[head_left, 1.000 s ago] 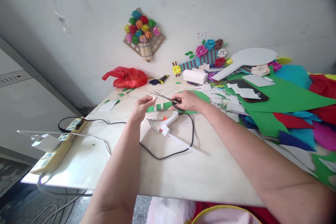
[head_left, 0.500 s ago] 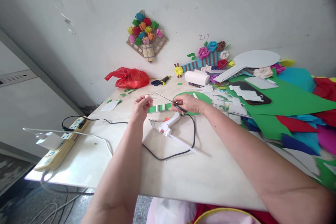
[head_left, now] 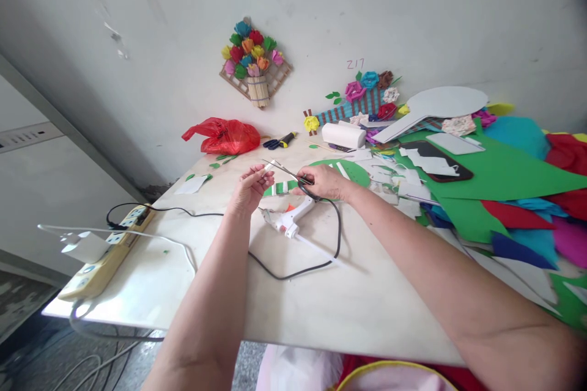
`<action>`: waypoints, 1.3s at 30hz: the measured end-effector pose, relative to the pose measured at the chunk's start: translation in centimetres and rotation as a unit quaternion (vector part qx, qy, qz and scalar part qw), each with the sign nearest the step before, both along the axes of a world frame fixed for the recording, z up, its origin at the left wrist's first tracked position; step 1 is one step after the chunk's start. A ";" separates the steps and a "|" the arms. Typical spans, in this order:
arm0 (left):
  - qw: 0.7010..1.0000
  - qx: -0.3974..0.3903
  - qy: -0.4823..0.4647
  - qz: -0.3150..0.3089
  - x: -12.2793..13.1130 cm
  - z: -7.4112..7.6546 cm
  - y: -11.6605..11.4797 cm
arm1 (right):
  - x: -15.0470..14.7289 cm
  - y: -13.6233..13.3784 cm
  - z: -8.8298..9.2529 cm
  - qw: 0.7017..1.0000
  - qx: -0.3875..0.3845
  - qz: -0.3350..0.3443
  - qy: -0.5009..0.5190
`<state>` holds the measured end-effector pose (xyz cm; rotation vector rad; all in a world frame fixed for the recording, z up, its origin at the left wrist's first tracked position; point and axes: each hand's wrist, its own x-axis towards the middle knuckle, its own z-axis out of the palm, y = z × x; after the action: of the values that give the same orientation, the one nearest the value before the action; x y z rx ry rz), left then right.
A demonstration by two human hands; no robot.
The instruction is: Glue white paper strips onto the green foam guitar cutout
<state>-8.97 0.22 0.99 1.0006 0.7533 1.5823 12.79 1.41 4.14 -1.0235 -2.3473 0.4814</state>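
Note:
My left hand (head_left: 252,187) is closed in a pinch on a small white paper strip (head_left: 270,166). In my right hand (head_left: 321,182) is a pair of scissors (head_left: 292,175) with black handles, its blades pointing left and parted around the strip's upper end. Under and behind the hands lies a green guitar-shaped cutout (head_left: 360,172), its narrow neck bearing white strips. Just below my right hand a white glue gun (head_left: 287,220) rests on its side on the table, a clear glue stick poking from its back.
A yellow power strip (head_left: 110,250) with a white plug lies at the table's left edge. The gun's black cord (head_left: 293,277) loops across the front. Behind are a red plastic bag (head_left: 229,136) and pliers (head_left: 280,140). Coloured paper and white scraps (head_left: 406,180) pile up on the right.
The scissor blades have opened and come to the white strip, which now stands up more from my left fingers. My right hand has turned slightly; the glue gun has stayed put.

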 end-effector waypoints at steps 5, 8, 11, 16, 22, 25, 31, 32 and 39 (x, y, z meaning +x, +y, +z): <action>0.999 0.007 0.027 -0.037 0.2 -0.1 -0.1 | -0.3 0.4 -0.6 0.999 0.032 -0.017 0.021; 0.997 0.014 0.051 -0.054 0.2 0.0 -0.3 | -0.2 0.4 -0.7 0.998 0.047 -0.018 0.025; 0.993 0.024 0.102 -0.046 0.1 0.3 -0.5 | -0.2 0.3 -0.6 0.997 0.069 -0.017 0.008; 0.974 0.036 0.223 -0.014 -0.4 0.6 -0.7 | -0.2 0.0 -0.4 0.993 0.105 -0.022 -0.053; 0.971 0.056 0.233 -0.026 -0.2 0.4 -0.6 | -0.2 -0.6 0.0 0.988 0.120 -0.025 -0.089; 0.972 0.057 0.224 -0.036 0.2 0.3 -0.6 | -0.2 -0.8 0.0 0.988 0.124 -0.030 -0.090; 0.972 0.057 0.225 -0.029 0.5 0.2 -0.6 | -0.3 -0.7 -0.2 0.987 0.134 -0.028 -0.090; 0.972 0.059 0.224 -0.031 0.5 0.2 -0.6 | -0.3 -0.6 -0.2 0.986 0.136 -0.028 -0.089; 0.972 0.065 0.217 -0.054 0.5 0.1 -0.6 | -0.4 -0.5 -0.3 0.988 0.127 -0.020 -0.086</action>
<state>-8.48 -0.38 1.11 1.4875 0.8801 1.3445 12.43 0.94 3.86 -1.0232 -2.4542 0.0755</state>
